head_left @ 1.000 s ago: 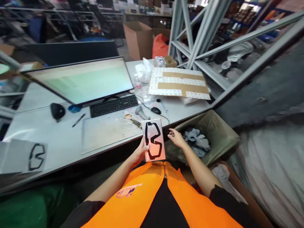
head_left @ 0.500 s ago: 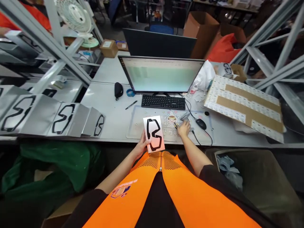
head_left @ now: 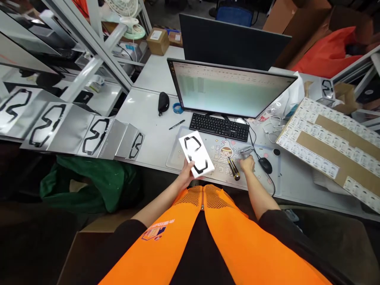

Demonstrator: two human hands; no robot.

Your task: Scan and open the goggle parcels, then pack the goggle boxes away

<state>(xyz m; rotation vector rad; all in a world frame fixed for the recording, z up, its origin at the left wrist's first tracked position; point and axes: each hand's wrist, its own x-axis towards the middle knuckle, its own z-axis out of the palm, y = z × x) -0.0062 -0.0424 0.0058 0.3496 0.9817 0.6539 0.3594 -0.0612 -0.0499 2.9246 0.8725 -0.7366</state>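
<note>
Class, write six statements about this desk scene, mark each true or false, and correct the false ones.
1. The left hand holds a white box with black printing. True.
2. The right hand holds the yellow-and-black tool. False: that tool lies on the desk mat; the right hand is at a grey device.
3. The pen lies left of the keyboard. True.
4. The mouse is left of the keyboard. False: the mouse is right of it.
5. The blue ring is right of the black case. True.
6. The monitor above the keyboard is dark. False: its screen is lit.
</note>
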